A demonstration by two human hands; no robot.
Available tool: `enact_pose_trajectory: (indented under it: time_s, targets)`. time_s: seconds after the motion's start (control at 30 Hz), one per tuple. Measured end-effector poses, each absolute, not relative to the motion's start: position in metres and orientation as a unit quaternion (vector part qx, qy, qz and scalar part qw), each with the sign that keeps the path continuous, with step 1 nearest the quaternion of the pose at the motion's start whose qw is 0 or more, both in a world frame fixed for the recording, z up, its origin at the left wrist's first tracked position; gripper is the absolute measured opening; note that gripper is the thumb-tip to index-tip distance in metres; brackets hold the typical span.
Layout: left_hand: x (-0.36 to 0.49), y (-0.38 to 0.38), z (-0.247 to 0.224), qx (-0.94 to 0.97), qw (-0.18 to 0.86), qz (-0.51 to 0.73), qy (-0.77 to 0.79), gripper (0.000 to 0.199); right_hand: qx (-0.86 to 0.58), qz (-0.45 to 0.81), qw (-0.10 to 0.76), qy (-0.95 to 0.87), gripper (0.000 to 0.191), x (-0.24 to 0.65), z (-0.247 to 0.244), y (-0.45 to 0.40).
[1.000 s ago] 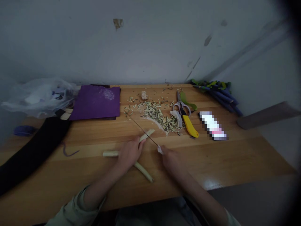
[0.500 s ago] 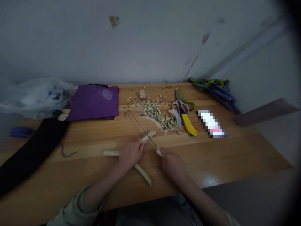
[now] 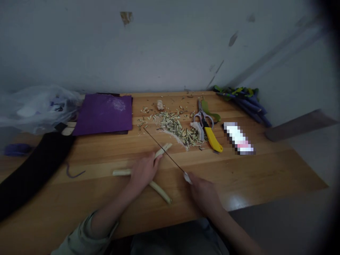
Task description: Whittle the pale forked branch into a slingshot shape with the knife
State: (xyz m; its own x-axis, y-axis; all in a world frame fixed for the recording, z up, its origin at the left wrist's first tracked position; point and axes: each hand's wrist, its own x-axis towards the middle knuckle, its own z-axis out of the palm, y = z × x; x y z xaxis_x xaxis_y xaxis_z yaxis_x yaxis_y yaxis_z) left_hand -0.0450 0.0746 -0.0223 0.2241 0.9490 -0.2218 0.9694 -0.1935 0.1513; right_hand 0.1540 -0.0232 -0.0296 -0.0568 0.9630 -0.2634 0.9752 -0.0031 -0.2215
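My left hand [image 3: 144, 170] is closed around a pale stick [image 3: 163, 150] whose far end sticks out past the fingers. Two more pale pieces show beside that hand, one to its left [image 3: 121, 172] and one toward the front edge [image 3: 160, 192]. My right hand [image 3: 204, 193] grips the white-wrapped end [image 3: 187, 177] of a thin dark blade [image 3: 174, 162], which lies slantwise across the held stick. Beyond the blade is a heap of pale chips [image 3: 176, 128] on the wooden table [image 3: 106, 198].
Scissors [image 3: 204, 118], a yellow-handled cutter [image 3: 213, 139] and a phone [image 3: 238, 138] lie right of the chips. Purple sheets [image 3: 103, 115], a plastic bag [image 3: 39, 109] and a black sleeve-like item [image 3: 39, 170] are at left. Purple-green rolls [image 3: 247, 102] and a grey tube [image 3: 300, 125] are at right.
My right hand has drawn back toward the lower right with the blade. My left hand and the stick appear slightly further left, as the camera view has shifted a little.
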Motion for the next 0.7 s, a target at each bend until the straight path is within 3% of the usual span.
enact_pose_trajectory:
  time_s: [0.3, 0.5, 0.7]
  targets:
    - [-0.047, 0.070, -0.022, 0.788, 0.141, -0.016, 0.599, 0.052, 0.654, -0.179, -0.035, 0.734, 0.024, 0.133, -0.017, 0.017]
    - [-0.047, 0.065, -0.020, 0.783, 0.167, -0.006, 0.599, 0.051, 0.640, -0.085, -0.076, 0.760, 0.021, 0.123, 0.024, 0.022]
    - [-0.058, 0.069, -0.014, 0.779, 0.166, 0.017, 0.605, 0.049, 0.721, -0.127, -0.186, 0.656, 0.026, 0.160, 0.035, 0.045]
